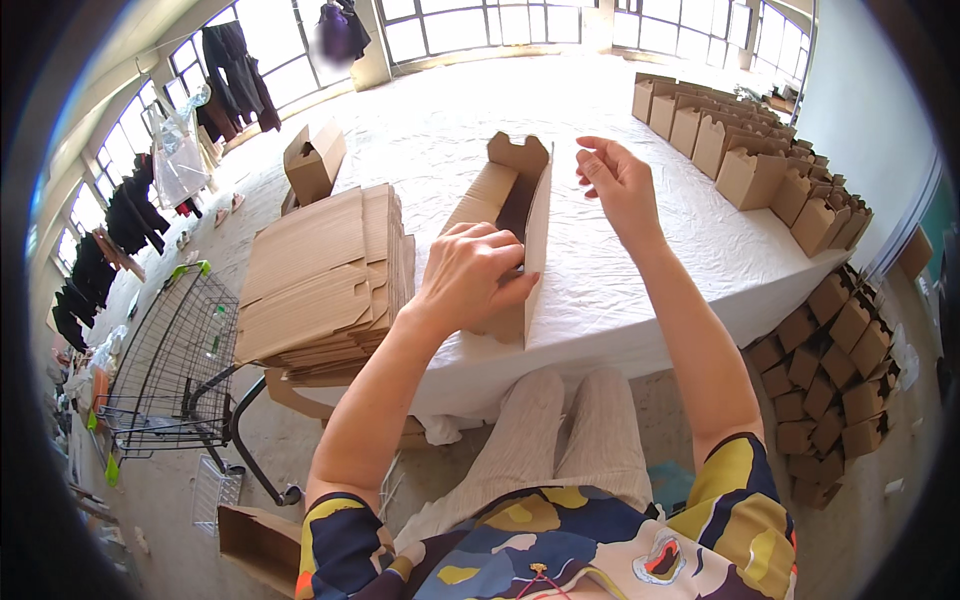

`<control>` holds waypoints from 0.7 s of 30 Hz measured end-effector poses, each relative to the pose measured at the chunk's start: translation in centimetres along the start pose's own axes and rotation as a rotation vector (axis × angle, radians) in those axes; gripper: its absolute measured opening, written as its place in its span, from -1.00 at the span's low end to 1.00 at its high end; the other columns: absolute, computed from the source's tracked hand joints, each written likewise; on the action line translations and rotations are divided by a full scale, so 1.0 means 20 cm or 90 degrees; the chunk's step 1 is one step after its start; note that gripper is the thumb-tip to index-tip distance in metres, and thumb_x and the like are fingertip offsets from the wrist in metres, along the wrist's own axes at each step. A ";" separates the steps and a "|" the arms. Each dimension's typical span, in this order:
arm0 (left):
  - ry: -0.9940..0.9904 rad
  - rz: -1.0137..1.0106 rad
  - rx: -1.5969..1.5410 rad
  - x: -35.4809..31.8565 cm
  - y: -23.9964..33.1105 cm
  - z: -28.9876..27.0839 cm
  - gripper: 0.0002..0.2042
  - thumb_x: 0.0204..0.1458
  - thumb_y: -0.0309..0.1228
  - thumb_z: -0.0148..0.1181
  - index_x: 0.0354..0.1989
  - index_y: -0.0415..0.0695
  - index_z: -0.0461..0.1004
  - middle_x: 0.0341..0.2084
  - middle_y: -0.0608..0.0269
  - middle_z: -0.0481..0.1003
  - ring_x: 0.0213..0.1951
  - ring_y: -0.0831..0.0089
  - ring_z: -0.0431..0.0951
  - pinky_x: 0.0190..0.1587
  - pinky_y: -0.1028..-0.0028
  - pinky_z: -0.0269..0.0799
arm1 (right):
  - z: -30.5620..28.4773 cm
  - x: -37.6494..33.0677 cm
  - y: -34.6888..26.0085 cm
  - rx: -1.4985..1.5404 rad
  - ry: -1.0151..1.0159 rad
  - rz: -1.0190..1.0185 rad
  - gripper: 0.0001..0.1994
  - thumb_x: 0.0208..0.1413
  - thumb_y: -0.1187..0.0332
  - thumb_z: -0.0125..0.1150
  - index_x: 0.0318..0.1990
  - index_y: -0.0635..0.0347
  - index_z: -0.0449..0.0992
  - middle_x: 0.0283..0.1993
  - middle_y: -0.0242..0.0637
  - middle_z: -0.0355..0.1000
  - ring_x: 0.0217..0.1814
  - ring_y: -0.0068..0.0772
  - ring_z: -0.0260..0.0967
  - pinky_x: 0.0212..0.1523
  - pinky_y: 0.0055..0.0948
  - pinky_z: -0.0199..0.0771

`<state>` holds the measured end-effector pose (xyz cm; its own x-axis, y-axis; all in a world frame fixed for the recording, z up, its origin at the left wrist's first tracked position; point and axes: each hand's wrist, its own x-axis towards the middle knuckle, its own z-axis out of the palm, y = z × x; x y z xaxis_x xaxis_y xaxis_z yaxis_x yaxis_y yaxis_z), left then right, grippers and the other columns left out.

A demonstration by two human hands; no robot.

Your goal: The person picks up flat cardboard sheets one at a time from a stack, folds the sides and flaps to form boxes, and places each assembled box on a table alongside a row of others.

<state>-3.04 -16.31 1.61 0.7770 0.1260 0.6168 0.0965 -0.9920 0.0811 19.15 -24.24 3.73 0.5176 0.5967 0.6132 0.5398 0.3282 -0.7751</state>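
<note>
A half-folded brown cardboard box [539,215] lies lengthwise on the white-covered table in front of me. Its top is uncovered, and a notched end flap [520,152] stands up at the far end. My left hand [475,270] is closed on the near part of the box, its fingers reaching over the inside and the thumb along the right wall. Some of those fingertips are hidden within the box. To the right of the far end, my right hand [618,190] is raised in the air, fingers loosely bent and apart, holding nothing.
A stack of flat cardboard blanks [310,260] sits left of the box, with a folded box [315,162] behind it. Rows of folded boxes [750,175] line the table's right side. More boxes are piled [830,370] on the floor. A wire cart [175,360] stands at left.
</note>
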 end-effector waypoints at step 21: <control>0.132 -0.123 -0.257 -0.11 -0.05 -0.02 -0.77 0.21 -0.28 0.24 -0.35 -0.22 0.57 -0.50 0.24 0.45 -0.32 0.23 0.51 0.37 0.12 0.17 | 0.01 0.14 0.01 0.146 -0.084 0.302 -0.49 0.04 0.59 -0.10 0.15 0.32 0.57 0.16 0.03 0.49 0.16 -0.21 0.44 0.18 -0.35 0.48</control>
<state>-5.03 -15.59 0.42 0.6243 0.3466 0.7001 -0.0537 -0.8750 0.4811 20.48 -22.36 5.23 0.5732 0.8005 0.1752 0.1004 0.1436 -0.9845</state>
